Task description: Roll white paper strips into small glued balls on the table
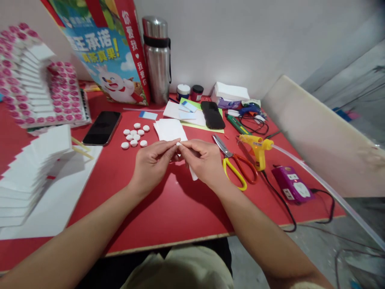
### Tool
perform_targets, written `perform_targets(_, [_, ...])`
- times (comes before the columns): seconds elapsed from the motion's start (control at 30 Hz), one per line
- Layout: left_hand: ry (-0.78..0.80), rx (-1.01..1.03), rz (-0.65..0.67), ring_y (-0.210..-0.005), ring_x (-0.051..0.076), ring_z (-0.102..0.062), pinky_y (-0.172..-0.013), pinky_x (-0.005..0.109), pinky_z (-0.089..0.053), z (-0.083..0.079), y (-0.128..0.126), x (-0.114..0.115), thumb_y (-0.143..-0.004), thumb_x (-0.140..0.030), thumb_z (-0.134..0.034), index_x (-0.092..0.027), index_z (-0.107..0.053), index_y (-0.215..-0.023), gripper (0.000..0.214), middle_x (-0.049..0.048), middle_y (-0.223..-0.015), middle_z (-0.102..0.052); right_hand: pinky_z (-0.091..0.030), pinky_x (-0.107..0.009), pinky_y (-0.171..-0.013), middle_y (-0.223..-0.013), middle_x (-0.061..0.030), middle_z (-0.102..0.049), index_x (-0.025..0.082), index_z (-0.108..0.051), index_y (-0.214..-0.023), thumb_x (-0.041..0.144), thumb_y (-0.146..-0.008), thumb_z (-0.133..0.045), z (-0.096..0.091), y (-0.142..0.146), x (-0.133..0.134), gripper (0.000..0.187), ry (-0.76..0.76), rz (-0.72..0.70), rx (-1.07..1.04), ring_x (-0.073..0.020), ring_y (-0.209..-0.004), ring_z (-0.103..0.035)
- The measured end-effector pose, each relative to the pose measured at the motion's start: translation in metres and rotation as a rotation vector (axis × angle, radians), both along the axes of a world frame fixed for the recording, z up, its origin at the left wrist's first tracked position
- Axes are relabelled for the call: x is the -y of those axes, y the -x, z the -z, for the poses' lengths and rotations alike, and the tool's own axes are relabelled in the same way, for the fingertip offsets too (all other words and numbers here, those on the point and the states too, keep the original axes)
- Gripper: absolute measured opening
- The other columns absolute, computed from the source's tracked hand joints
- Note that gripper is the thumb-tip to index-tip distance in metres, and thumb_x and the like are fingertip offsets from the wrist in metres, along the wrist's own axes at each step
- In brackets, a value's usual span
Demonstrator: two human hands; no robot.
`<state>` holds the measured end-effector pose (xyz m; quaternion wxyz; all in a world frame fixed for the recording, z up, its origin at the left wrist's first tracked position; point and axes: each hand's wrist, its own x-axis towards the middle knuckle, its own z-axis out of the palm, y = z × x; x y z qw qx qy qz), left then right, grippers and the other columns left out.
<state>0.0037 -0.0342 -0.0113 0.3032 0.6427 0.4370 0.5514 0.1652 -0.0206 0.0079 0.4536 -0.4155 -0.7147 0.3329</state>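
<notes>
Above the middle of the red table, my left hand (155,162) and my right hand (204,160) meet at the fingertips. Both are closed in a pinch on a small white piece (178,143), mostly covered by the fingers. A white paper-like strip (193,173) shows below my right hand; whether the two are joined is hidden. Just beyond the fingers lies a stack of white sheets (171,129). Several small round white pieces (136,137) are gathered left of that stack. Scissors (233,160) with yellow and red handles lie beside my right hand.
To the right are a yellow glue gun (257,148) and a purple power box (293,184) with cords. Two phones (102,127) (213,115), a steel flask (157,60) and a printed bag (114,52) stand or lie farther back. A stepped white model (33,172) occupies the left.
</notes>
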Motion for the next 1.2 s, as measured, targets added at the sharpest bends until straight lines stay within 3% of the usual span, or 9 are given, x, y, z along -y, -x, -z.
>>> perform_targets(0.1, [-0.108,-0.118,-0.055,-0.083,0.018,-0.073,-0.078,0.031,-0.060,0.002,0.001,0.001,-0.096,-0.025,-0.062,-0.022,-0.080,-0.109,0.022,0.0055,-0.097,-0.080,-0.056,-0.030,-0.077,-0.083,-0.0040,-0.076,0.021,-0.079,-0.088,0.028,-0.095,-0.062,0.002,0.004,0.002,0.019,0.007,0.037,-0.005,-0.0177,-0.079,-0.071])
perform_targets(0.17, [-0.142,-0.165,-0.091,-0.085,0.018,-0.073,-0.080,0.030,-0.059,0.000,0.002,0.000,-0.096,-0.024,-0.062,-0.021,-0.079,-0.107,0.021,0.0057,-0.097,-0.080,-0.057,-0.030,-0.075,-0.083,-0.0051,-0.076,0.020,-0.078,-0.084,0.034,-0.094,-0.066,0.001,0.005,0.002,0.021,0.128,0.034,-0.080,-0.0185,-0.078,-0.072])
perform_targets(0.23, [-0.112,-0.156,-0.105,-0.079,0.017,-0.072,-0.077,0.029,-0.058,-0.002,0.004,-0.001,-0.096,-0.025,-0.062,-0.020,-0.079,-0.105,0.020,0.0052,-0.093,-0.079,-0.060,-0.031,-0.068,-0.079,-0.0062,-0.075,0.017,-0.075,-0.087,0.045,-0.095,-0.064,-0.003,0.003,-0.002,0.031,0.394,-0.030,-0.245,-0.0186,-0.069,-0.071])
perform_targets(0.33, [-0.033,-0.101,-0.083,-0.076,0.016,-0.071,-0.073,0.027,-0.058,-0.004,0.008,-0.004,-0.095,-0.028,-0.063,-0.020,-0.077,-0.104,0.019,0.0046,-0.093,-0.078,-0.063,-0.036,-0.064,-0.081,-0.0089,-0.076,0.015,-0.069,-0.108,0.051,-0.102,-0.050,-0.008,-0.004,-0.012,0.042,0.858,-0.211,-0.509,-0.0198,-0.064,-0.073])
perform_targets(0.43, [-0.006,-0.079,-0.044,-0.081,0.017,-0.071,-0.075,0.028,-0.058,-0.004,0.009,-0.006,-0.095,-0.029,-0.064,-0.020,-0.077,-0.103,0.018,0.0047,-0.094,-0.078,-0.064,-0.037,-0.062,-0.082,-0.0090,-0.076,0.015,-0.065,-0.117,0.045,-0.105,-0.045,-0.009,-0.010,-0.018,0.038,1.052,-0.383,-0.603,-0.0193,-0.064,-0.073])
perform_targets(0.57, [0.040,-0.014,-0.018,-0.079,0.017,-0.072,-0.073,0.028,-0.060,-0.007,0.008,-0.006,-0.093,-0.033,-0.067,-0.018,-0.077,-0.102,0.020,0.0049,-0.091,-0.078,-0.061,-0.027,-0.054,-0.073,0.0001,-0.069,0.014,-0.072,-0.104,0.035,-0.094,-0.069,-0.007,-0.009,-0.014,0.024,0.945,-0.382,-0.654,-0.0100,-0.052,-0.060])
perform_targets(0.7, [0.100,0.044,-0.015,-0.073,0.017,-0.072,-0.068,0.029,-0.061,-0.010,0.007,-0.006,-0.091,-0.036,-0.070,-0.018,-0.077,-0.098,0.021,0.0046,-0.084,-0.078,-0.059,-0.025,-0.053,-0.070,0.0037,-0.068,0.015,-0.073,-0.108,0.034,-0.075,-0.087,-0.003,-0.006,-0.011,0.040,0.841,-0.297,-0.601,-0.0073,-0.049,-0.057])
perform_targets(0.93, [0.151,0.080,-0.021,-0.067,0.015,-0.070,-0.064,0.025,-0.059,-0.007,0.009,-0.006,-0.090,-0.036,-0.072,-0.017,-0.079,-0.099,0.022,0.0037,-0.081,-0.078,-0.047,-0.020,-0.043,-0.066,0.0041,-0.068,0.018,-0.066,-0.099,0.042,-0.081,-0.078,-0.007,-0.002,-0.006,0.033,0.554,-0.093,-0.302,-0.0094,-0.046,-0.061])
perform_targets(1.2, [0.128,0.016,-0.049,-0.076,0.016,-0.073,-0.070,0.026,-0.058,-0.005,0.006,-0.004,-0.090,-0.034,-0.071,-0.018,-0.079,-0.100,0.020,0.0044,-0.088,-0.079,-0.041,-0.022,-0.051,-0.075,-0.0007,-0.070,0.019,-0.067,-0.085,0.035,-0.086,-0.069,0.001,0.001,-0.005,0.017,0.244,0.098,0.013,-0.0127,-0.062,-0.062])
